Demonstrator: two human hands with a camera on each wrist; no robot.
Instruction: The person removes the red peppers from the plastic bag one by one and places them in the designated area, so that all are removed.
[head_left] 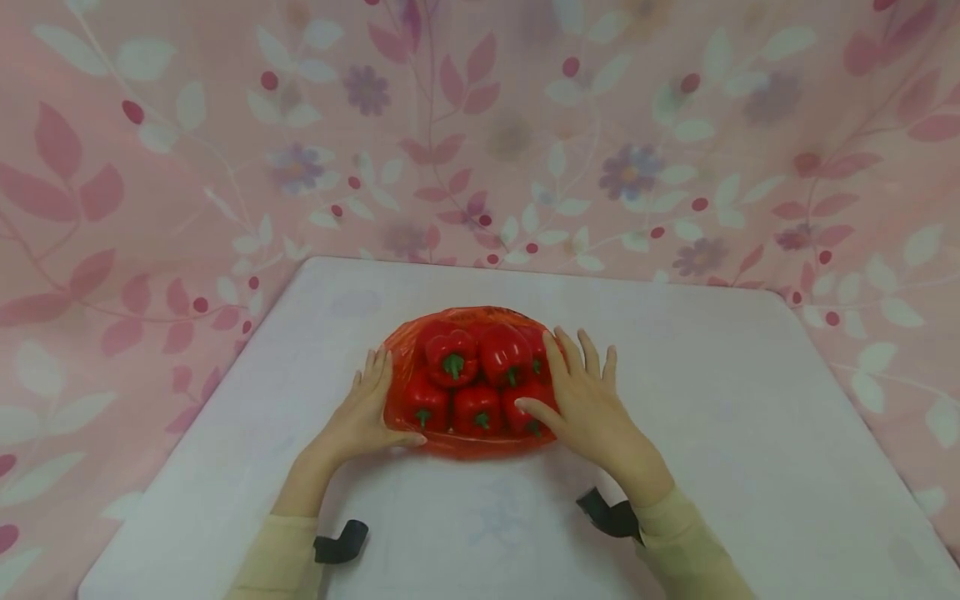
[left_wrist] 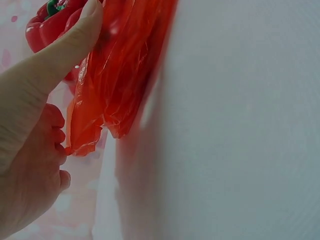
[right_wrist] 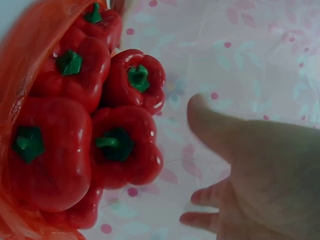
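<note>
Several red bell peppers (head_left: 477, 407) with green stems are piled in an orange-red plastic bag (head_left: 465, 448) at the middle of the table. The bag's mouth lies open around them. My left hand (head_left: 367, 417) rests along the bag's left side, fingers extended, its thumb by the front rim. In the left wrist view that thumb lies near the crumpled bag (left_wrist: 125, 75) and a pepper (left_wrist: 42, 30). My right hand (head_left: 588, 408) is spread at the right side of the pile. The right wrist view shows its thumb apart from the bell peppers (right_wrist: 127, 145).
The white table (head_left: 750, 433) extends around the bag. Pink floral cloth (head_left: 480, 150) stands behind and beside it. A black angled piece sits by each wrist, the left one (head_left: 342, 543) and the right one (head_left: 613, 515).
</note>
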